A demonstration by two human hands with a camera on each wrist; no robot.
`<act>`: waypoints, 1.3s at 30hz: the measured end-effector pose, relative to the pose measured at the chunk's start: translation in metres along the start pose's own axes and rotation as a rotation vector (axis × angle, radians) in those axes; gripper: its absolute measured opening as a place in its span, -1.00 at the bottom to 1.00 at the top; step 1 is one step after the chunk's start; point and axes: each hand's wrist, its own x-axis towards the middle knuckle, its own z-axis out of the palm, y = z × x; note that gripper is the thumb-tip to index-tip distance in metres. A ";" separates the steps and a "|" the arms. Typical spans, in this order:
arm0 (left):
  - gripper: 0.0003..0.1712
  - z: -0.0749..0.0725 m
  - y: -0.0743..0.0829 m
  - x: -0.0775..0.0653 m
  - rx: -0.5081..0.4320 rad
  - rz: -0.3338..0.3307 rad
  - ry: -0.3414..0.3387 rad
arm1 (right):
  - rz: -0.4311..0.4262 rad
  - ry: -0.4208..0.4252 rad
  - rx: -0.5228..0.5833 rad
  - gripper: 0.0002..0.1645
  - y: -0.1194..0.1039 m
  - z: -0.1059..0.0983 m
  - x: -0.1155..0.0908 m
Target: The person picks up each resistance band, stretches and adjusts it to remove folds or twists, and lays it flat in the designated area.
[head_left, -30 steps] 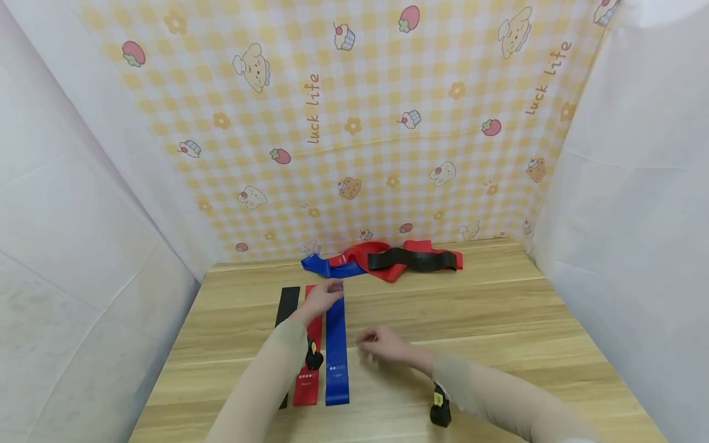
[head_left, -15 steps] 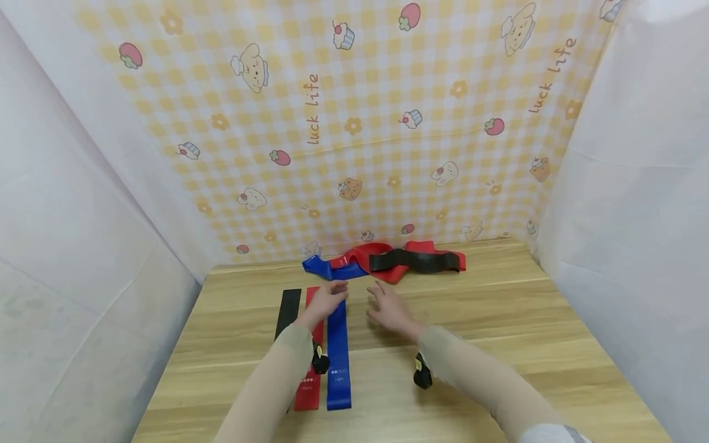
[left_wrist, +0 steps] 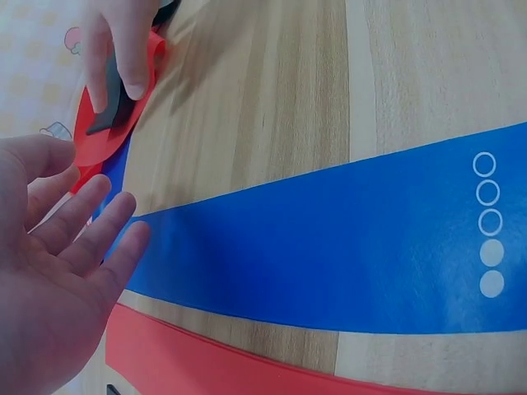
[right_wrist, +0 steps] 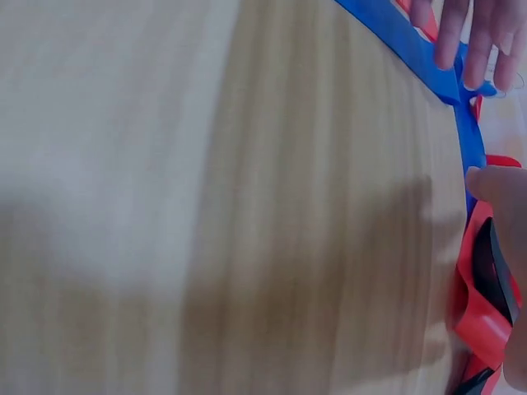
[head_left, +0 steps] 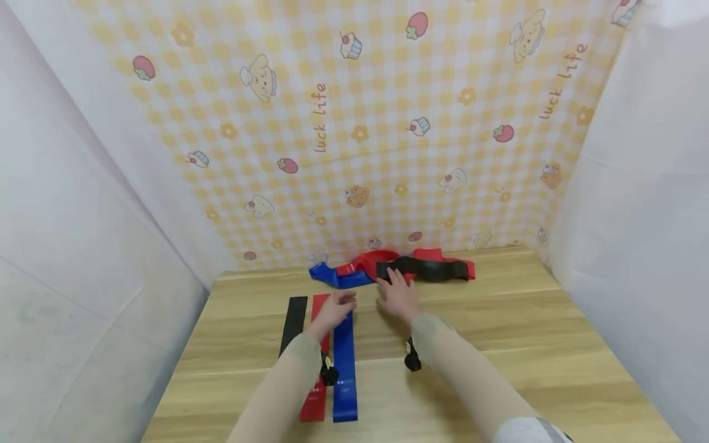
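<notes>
Flat on the table lie a black resistance band (head_left: 293, 323), a red resistance band (head_left: 314, 406) and a blue resistance band (head_left: 345, 363), side by side. My left hand (head_left: 334, 309) hovers at the far end of the blue one, palm and loosely spread fingers showing in the left wrist view; nothing is in it. At the back, a crumpled heap holds another blue band (head_left: 343, 280), red bands (head_left: 368, 261) and a black band (head_left: 437, 269). My right hand (head_left: 401, 299) reaches to this heap, its extended fingertips right over the black band's left end.
The wooden table (head_left: 498, 344) runs back to a yellow checked cloth (head_left: 388, 160) hanging behind the heap. White sheets (head_left: 637, 234) close off both sides. Each wrist carries a small black camera (head_left: 412, 357).
My right hand has moved forward from the middle of the table to the heap, its fingers opening out. My left hand stays near the blue band's far end.
</notes>
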 end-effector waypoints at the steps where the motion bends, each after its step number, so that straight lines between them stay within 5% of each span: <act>1: -0.56 0.000 0.000 0.000 -0.004 -0.004 -0.002 | 0.003 -0.010 -0.015 -0.31 0.000 0.000 0.002; 10: -0.56 0.002 -0.001 0.002 -0.047 -0.024 -0.016 | 0.009 -0.091 -0.097 -0.35 -0.004 0.005 0.016; 29: -0.57 0.005 -0.002 0.003 -0.057 -0.021 -0.028 | 0.048 -0.092 -0.194 -0.24 -0.003 0.009 0.026; 35: -0.58 0.002 0.001 0.003 -0.032 -0.022 -0.024 | 0.058 -0.080 -0.120 -0.23 0.000 0.006 0.031; 39: -0.58 0.003 0.001 0.002 -0.021 -0.007 -0.025 | 0.065 0.009 0.071 -0.32 0.001 -0.002 0.031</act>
